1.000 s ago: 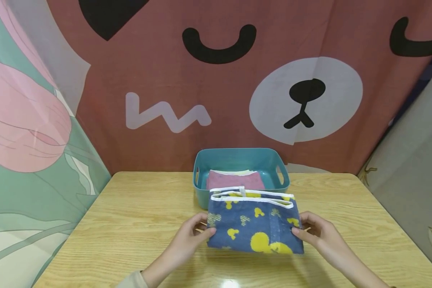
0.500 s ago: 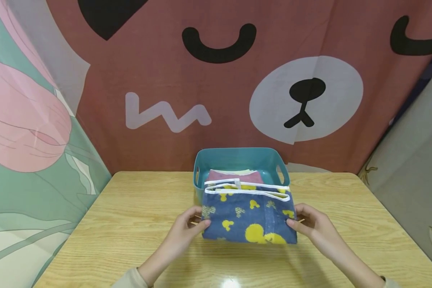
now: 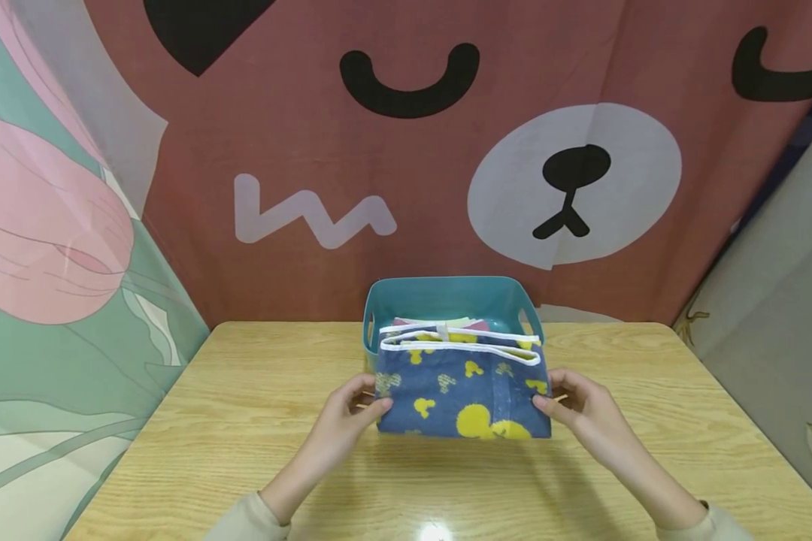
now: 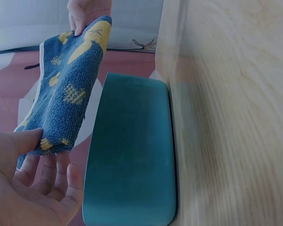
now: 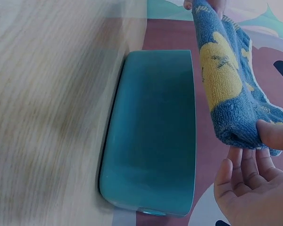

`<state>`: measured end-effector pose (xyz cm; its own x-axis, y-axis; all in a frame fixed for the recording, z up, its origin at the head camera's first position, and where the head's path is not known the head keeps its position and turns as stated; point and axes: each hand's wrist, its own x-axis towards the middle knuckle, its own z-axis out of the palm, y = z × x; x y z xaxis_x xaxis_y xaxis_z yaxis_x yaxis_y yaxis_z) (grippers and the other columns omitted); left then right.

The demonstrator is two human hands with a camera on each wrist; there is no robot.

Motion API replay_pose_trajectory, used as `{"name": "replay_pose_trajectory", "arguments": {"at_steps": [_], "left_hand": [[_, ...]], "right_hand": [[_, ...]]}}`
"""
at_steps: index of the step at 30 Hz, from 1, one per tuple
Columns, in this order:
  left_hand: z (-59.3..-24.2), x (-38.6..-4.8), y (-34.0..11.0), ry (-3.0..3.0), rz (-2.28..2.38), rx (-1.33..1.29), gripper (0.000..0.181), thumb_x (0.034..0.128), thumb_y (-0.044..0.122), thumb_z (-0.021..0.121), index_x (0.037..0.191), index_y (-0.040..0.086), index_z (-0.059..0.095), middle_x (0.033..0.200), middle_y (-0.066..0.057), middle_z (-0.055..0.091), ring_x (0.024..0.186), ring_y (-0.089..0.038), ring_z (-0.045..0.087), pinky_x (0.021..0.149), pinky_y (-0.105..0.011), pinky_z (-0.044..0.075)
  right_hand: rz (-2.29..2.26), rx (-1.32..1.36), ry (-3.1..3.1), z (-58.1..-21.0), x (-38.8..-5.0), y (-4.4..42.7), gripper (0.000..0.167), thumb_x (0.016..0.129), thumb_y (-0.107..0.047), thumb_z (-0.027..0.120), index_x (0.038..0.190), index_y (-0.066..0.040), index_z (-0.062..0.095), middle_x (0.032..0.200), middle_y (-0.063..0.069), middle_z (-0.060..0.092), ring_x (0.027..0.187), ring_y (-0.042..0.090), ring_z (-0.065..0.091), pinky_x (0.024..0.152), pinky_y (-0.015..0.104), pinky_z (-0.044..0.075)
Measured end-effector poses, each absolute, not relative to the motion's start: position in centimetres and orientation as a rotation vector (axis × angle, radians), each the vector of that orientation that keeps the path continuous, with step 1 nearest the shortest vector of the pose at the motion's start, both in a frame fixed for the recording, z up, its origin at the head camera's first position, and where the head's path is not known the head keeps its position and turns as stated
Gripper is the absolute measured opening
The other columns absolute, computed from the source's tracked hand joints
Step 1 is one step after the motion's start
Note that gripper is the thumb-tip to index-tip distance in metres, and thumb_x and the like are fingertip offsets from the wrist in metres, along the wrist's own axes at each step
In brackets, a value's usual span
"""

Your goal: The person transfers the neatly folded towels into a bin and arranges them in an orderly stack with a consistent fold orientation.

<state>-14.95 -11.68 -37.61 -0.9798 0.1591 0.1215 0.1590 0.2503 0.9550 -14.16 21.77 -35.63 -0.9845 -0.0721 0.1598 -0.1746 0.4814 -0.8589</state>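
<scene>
Between both hands hangs a folded towel (image 3: 446, 391), dark blue with yellow mouse-head figures and a white hem. My left hand (image 3: 345, 409) pinches its left edge, thumb in front and fingers behind. At the right edge my right hand (image 3: 582, 402) pinches it the same way. The towel is above the table, in front of the teal basket (image 3: 446, 289), and covers much of it in the head view. In the right wrist view the towel (image 5: 221, 80) appears as a thick fold higher than the basket (image 5: 151, 132). Inside the basket, part of a pink cloth (image 3: 477, 325) shows.
The basket stands at the back of a light wooden table (image 3: 257, 421), close to a hanging cloth backdrop (image 3: 311, 285) printed with a bear's face. Other printed curtains hang at the left and right sides.
Both hands have carried the towel forward and slightly left, toward the basket. It now hides more of the basket's front and of the pink cloth. The grip looks the same.
</scene>
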Motion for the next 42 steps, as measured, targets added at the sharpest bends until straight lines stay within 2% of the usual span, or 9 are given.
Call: {"name": "replay_pose_trajectory", "arguments": {"at_steps": [7,18,23,32,42], "left_hand": [[-37.1,-15.3,-11.5,2.494,1.929,0.317,0.018,0.094,0.01,0.068,0.109,0.002,0.065,0.099,-0.006,0.062,0.092,-0.018,0.06,0.08,-0.029,0.05],[-36.5,-16.3,-11.7,2.576,1.919,0.333,0.018,0.0936,0.009,0.068,0.111,0.004,0.067,0.099,-0.004,0.064,0.092,-0.017,0.06,0.08,-0.031,0.049],[-36.1,-16.7,-11.9,2.609,1.891,0.321,0.018,0.0939,0.01,0.068,0.111,0.006,0.068,0.099,-0.002,0.065,0.093,-0.018,0.059,0.082,-0.034,0.049],[-35.8,-17.6,-11.8,2.649,1.906,0.34,0.016,0.094,0.009,0.068,0.109,0.004,0.067,0.101,-0.005,0.065,0.095,-0.019,0.06,0.083,-0.035,0.048],[-35.4,-19.3,-11.6,2.713,1.9,0.316,0.018,0.0934,0.011,0.07,0.11,0.004,0.066,0.102,-0.006,0.065,0.098,-0.022,0.06,0.084,-0.037,0.048]], "right_hand": [[1.507,0.192,-2.632,-35.2,-14.6,21.6,0.023,0.093,-0.013,0.07,0.111,0.001,0.063,0.096,0.009,0.064,0.08,0.018,0.062,0.069,0.028,0.05],[1.431,0.238,-2.602,-34.6,-15.3,21.2,0.023,0.094,-0.014,0.069,0.111,0.0,0.063,0.095,0.007,0.064,0.086,0.015,0.058,0.071,0.026,0.05],[1.405,0.251,-2.6,-34.2,-15.6,21.0,0.027,0.095,-0.015,0.068,0.116,0.0,0.063,0.098,0.007,0.065,0.089,0.013,0.057,0.073,0.026,0.05],[1.352,0.252,-2.619,-33.5,-16.3,20.6,0.031,0.096,-0.017,0.067,0.121,0.001,0.062,0.101,0.009,0.064,0.092,0.022,0.058,0.073,0.026,0.05],[1.319,0.242,-2.604,-32.8,-17.8,20.3,0.033,0.097,-0.018,0.066,0.124,0.001,0.062,0.104,0.011,0.065,0.097,0.022,0.058,0.077,0.027,0.049]]}}
